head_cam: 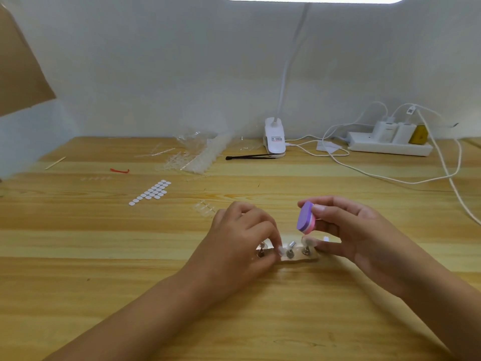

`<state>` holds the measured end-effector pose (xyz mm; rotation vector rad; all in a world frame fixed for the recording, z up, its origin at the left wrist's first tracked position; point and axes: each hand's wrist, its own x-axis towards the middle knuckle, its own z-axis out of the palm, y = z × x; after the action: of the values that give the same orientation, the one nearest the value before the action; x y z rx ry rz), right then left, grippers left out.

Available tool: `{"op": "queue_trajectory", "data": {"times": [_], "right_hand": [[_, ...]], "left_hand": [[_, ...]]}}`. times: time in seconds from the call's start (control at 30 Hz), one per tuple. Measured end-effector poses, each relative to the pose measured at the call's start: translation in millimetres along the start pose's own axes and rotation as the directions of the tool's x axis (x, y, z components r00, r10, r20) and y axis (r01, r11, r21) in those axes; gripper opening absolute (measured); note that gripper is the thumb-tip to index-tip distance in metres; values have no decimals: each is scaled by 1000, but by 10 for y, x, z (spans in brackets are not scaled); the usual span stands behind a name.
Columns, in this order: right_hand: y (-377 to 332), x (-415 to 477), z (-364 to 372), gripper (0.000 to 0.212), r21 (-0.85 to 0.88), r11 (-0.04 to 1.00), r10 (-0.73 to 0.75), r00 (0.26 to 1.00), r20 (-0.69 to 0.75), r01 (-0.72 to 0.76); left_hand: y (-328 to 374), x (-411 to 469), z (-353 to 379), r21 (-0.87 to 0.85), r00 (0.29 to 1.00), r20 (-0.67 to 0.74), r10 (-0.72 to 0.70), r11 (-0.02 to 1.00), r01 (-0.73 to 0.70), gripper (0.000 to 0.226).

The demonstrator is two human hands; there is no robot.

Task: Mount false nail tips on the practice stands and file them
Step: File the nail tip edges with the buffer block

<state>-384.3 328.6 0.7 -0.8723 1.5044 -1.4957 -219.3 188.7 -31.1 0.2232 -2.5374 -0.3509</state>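
A clear base strip [296,259] with small metal practice stands [290,250] lies on the wooden table in front of me. My left hand [242,230] pinches a clear false nail tip [280,249] on a stand at the strip's left part. My right hand [346,227] holds a purple and pink buffer block [306,217] between thumb and fingers, just above the right stands. One stand on the right carries a clear tip [308,241]. A small white tip [326,239] shows by my right fingers.
A sheet of white adhesive tabs [152,192] lies to the left, loose clear tips [204,208] beside it. Farther back are a pile of clear tip strips [195,158], a red band [119,170], a wooden stick [55,162], black tweezers [250,157], a clip lamp [274,138] and a power strip [389,143] with cables.
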Motion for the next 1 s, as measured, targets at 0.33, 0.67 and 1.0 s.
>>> {"op": "queue_trajectory", "data": {"times": [0.33,0.67,1.0], "right_hand": [[2,-39,56,31,38,988,-145,989,-30,147],[-8,-93,123,34,-17,974,-226,974,21,227],[-15,-159,213,19,-132,947,-283,954,94,294]], "left_hand": [[81,49,-162,-736,881,147,-450,545,401,7],[114,80,-221,-844,870,210,-445,367,391,34],[117,63,-176,-836,867,266,-422,347,425,30]]}}
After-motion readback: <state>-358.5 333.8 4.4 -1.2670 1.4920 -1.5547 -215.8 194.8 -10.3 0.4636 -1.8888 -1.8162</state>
